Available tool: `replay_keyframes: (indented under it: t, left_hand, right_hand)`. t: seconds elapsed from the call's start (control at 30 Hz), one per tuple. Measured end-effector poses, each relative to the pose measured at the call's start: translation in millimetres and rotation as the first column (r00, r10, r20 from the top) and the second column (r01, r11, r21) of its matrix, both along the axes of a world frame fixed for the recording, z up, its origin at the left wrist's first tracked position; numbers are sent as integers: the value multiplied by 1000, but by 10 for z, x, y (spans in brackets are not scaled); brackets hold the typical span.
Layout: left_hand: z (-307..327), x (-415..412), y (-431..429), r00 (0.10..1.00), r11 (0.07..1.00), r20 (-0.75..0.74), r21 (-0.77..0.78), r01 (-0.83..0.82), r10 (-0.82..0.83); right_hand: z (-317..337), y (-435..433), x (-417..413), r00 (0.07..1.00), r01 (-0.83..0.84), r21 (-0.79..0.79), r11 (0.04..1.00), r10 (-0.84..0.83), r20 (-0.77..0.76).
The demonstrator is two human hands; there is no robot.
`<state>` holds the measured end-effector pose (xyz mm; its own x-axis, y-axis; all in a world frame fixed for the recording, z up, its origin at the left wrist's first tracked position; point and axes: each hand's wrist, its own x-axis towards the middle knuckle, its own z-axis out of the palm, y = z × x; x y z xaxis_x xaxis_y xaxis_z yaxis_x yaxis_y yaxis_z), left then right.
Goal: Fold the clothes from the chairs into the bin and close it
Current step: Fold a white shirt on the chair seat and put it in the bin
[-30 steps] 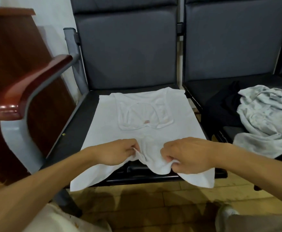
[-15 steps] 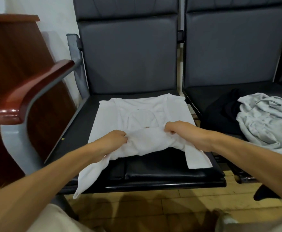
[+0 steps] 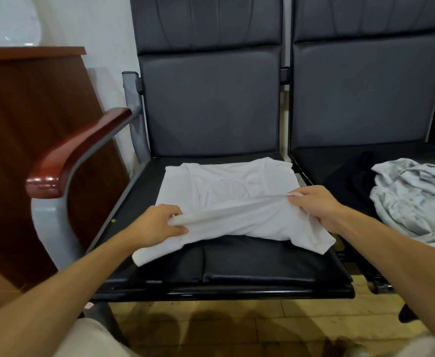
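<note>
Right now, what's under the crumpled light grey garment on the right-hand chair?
A black garment shows at the left edge of the crumpled light grey garment, on the dark padded chair seat. Whether it runs underneath, or anything else lies there, is covered by the grey cloth.

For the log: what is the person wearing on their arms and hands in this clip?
Nothing that shows. The left forearm and right forearm are bare to the frame's edge, with no sleeves. The left hand and right hand have no gloves, rings, watch or bands.
</note>
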<state>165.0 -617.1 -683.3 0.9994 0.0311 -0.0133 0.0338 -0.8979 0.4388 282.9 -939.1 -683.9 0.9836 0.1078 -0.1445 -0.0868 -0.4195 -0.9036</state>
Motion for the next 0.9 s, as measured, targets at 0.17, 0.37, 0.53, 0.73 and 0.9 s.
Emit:
replay_keyframes:
  t: [0.17,0.37,0.53,0.73,0.9]
  left_hand:
    - [34,-49,211,924,924,-4,-5,-383,383]
    - [25,-142,205,865,805,-110,-325,-496,489]
    - [119,-103,84,899,684,-169,-596,-420,405]
    - [157,-116,33,936,703,-27,-652,-284,352]
    - [133,-198,99,980,797,-44,-575,-186,196]
  right_hand:
    - [-18,-61,58,970,57,-433,900,53,238]
    - [57,-163,74,979,21,-782,623,145,142]
    - [55,-265,104,988,11,-684,730,96,119]
    - [183,-198,5,958,-13,-534,845,165,237]
    - [274,-108,-197,929,-266,-356,896,337,156]
